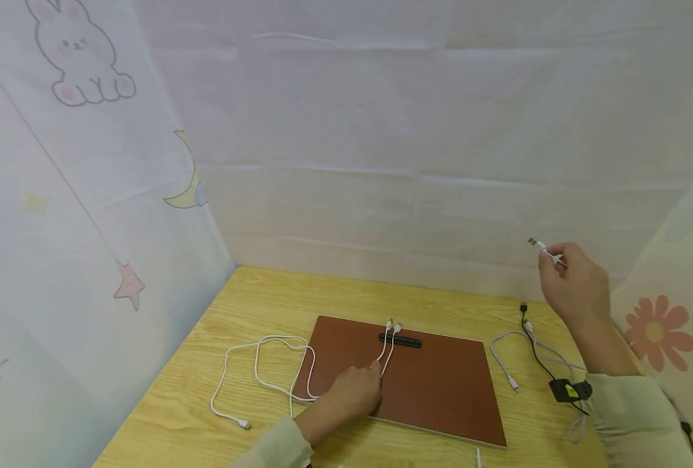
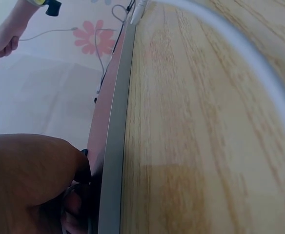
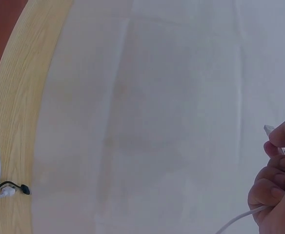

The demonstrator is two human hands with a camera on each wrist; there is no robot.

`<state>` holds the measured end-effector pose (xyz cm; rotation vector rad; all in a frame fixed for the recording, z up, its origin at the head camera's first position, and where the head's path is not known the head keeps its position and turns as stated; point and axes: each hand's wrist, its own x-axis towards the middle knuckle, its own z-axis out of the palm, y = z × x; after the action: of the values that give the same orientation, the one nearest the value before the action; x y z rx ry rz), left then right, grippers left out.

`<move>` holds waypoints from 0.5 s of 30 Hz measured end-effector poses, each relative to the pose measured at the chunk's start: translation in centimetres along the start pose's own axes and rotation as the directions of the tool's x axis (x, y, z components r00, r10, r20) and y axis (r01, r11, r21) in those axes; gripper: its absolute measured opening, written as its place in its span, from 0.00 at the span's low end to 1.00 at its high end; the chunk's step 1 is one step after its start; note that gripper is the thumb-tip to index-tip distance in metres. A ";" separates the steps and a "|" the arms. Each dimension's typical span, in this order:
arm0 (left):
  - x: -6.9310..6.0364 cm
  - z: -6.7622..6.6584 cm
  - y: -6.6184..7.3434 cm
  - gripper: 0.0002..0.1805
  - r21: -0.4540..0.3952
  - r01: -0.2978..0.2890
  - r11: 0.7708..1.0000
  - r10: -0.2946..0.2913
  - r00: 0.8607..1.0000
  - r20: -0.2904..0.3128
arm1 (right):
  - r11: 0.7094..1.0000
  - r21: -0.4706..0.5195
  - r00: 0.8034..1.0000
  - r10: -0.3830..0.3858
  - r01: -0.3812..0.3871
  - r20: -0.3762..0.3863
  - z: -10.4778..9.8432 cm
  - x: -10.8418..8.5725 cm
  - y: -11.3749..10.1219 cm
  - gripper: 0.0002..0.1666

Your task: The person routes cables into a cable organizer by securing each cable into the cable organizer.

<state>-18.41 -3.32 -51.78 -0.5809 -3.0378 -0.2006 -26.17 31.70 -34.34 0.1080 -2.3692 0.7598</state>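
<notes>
A brown board [image 1: 440,383] lies on the wooden table. Across a black slotted cable holder [image 1: 407,341] near its far edge, two white USB cables [image 1: 389,351] run side by side with their plugs [image 1: 398,327] just beyond it. My left hand [image 1: 352,390] is low over the board with its fingertips on these cables; the left wrist view shows its fingers [image 2: 40,168] curled but dark. My right hand [image 1: 577,279], raised well above the table's far right, pinches a white USB cable [image 1: 538,244] behind its metal plug. In the right wrist view its fingers [image 3: 272,183] curl round the cord.
Loops of white cable [image 1: 259,370] lie left of the board, partly over its edge. To the right lie a pale lilac cable [image 1: 501,338] and a black cable [image 1: 530,338]. A patterned cloth [image 1: 346,162] hangs behind and beside the table.
</notes>
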 end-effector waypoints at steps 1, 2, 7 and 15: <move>0.0 0.0 0.0 0.06 -0.002 -0.001 1.000 0.001 1.000 0.000 | 1.000 -0.001 1.000 -0.006 0.006 0.005 0.0 -0.1 -0.1 0.21; 0.0 -0.1 0.0 0.06 -0.009 0.001 1.000 0.000 1.000 0.005 | 1.000 -0.004 1.000 -0.012 0.012 0.009 0.0 -0.1 -0.3 0.21; -0.1 -0.3 -0.1 0.06 -0.027 0.006 1.000 -0.006 1.000 0.015 | 0.999 0.019 0.999 -0.043 0.043 0.009 0.1 -0.7 -1.4 0.20; -0.1 -0.7 -0.4 0.06 -0.051 -0.009 0.999 0.009 1.000 0.005 | 0.990 0.127 0.992 -0.082 0.069 0.097 1.2 -1.8 -3.2 0.18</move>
<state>-18.41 -3.80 -51.17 -0.5996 -3.0428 -0.2772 -24.56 28.24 -34.60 0.2936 -2.3975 0.8823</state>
